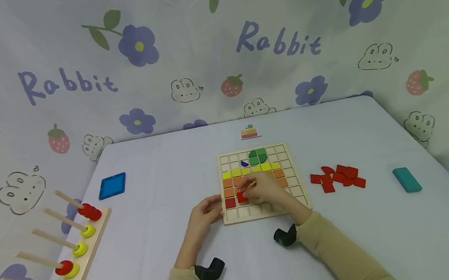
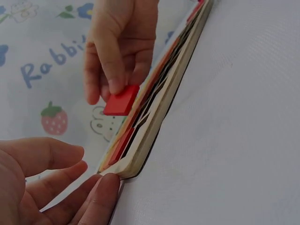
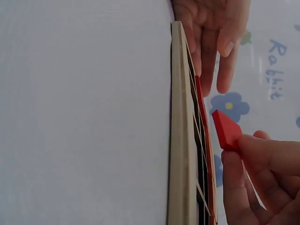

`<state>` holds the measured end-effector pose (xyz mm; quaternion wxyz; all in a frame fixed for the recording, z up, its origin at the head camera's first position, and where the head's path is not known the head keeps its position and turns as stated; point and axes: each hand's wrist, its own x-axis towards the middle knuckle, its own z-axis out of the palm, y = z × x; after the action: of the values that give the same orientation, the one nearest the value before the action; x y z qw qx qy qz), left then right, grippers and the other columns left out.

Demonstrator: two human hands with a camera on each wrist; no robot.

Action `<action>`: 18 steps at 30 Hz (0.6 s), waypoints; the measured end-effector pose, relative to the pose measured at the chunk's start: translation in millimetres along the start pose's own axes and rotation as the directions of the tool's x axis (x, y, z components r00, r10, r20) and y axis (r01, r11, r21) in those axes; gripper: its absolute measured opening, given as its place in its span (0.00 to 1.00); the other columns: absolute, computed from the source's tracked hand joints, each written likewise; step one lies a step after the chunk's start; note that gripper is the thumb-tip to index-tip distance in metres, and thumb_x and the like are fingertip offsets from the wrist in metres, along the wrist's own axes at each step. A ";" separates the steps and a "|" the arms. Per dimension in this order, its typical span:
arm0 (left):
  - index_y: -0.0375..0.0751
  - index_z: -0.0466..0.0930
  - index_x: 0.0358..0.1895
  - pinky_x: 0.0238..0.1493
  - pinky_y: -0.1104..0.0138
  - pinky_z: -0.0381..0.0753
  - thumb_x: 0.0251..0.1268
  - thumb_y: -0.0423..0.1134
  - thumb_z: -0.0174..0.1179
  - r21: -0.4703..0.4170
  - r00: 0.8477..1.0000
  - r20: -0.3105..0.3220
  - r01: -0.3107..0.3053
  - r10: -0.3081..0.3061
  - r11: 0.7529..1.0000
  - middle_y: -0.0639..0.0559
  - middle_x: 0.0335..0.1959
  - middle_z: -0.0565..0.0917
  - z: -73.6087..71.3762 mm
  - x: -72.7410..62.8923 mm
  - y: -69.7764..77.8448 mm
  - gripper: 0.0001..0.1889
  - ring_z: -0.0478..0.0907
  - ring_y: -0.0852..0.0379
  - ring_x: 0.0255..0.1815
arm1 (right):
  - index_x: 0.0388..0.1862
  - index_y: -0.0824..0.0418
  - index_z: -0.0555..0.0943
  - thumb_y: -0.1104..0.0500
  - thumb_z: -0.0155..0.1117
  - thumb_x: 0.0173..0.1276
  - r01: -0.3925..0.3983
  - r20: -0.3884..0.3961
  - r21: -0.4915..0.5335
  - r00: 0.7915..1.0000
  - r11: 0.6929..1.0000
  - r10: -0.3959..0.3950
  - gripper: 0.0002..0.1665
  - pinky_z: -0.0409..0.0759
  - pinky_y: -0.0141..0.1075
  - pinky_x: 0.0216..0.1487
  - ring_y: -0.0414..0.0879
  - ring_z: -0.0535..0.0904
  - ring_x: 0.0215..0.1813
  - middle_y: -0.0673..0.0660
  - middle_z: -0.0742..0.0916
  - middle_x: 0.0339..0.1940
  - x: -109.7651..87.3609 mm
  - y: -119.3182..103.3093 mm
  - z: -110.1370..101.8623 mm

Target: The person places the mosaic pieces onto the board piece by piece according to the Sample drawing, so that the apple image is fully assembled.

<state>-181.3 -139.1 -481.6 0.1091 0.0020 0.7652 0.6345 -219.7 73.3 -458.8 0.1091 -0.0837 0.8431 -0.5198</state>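
A wooden grid board (image 1: 237,218) lies mid-table, with green, blue, yellow and orange pieces set in its squares. One red square (image 1: 229,203) sits in the lower left of the grid. My right hand (image 1: 263,188) reaches over the board and pinches another red square tile (image 3: 227,130) between thumb and fingers, held just above the surface. At the board's left edge, my left hand (image 1: 202,214) has loosely bent fingers, with fingertips touching the corner in the left wrist view.
Loose red pieces (image 1: 339,176) lie right of the board, and a teal block (image 1: 407,180) farther right. A small picture card (image 1: 250,131) stands behind the board. At left are a blue tray (image 1: 112,185) and a wooden peg stand (image 1: 89,261) with red and yellow rings.
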 end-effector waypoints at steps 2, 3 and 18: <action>0.34 0.74 0.57 0.45 0.63 0.81 0.61 0.31 0.55 -0.006 1.000 0.001 -0.004 0.004 1.000 0.41 0.50 0.79 0.4 -0.4 0.1 0.19 0.78 0.53 0.47 | 0.34 0.59 0.85 0.67 0.67 0.55 0.007 0.012 -0.020 1.000 1.000 -0.006 0.08 0.79 0.33 0.36 0.45 0.77 0.35 0.50 0.84 0.32 -0.5 -1.0 2.8; 0.34 0.74 0.57 0.45 0.63 0.81 0.61 0.31 0.55 -0.004 1.000 0.002 -0.006 0.006 1.000 0.41 0.50 0.79 0.5 -0.6 0.1 0.19 0.78 0.53 0.46 | 0.34 0.59 0.85 0.67 0.67 0.55 0.018 0.014 -0.040 1.000 0.999 -0.018 0.08 0.79 0.33 0.36 0.45 0.77 0.34 0.50 0.84 0.32 -0.8 -1.3 3.7; 0.34 0.74 0.56 0.45 0.64 0.81 0.61 0.30 0.55 0.000 1.000 -0.005 0.001 -0.001 1.000 0.42 0.50 0.79 0.6 0.0 1.0 0.19 0.77 0.54 0.46 | 0.34 0.58 0.83 0.68 0.66 0.56 0.105 0.048 -0.246 0.994 0.964 -0.096 0.08 0.80 0.31 0.38 0.42 0.77 0.34 0.49 0.84 0.30 0.4 -8.7 10.0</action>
<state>-181.3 -138.4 -480.8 0.1075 -0.0001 0.7653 0.6346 -217.1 60.7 -455.4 0.0864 -0.1489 0.8940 -0.4138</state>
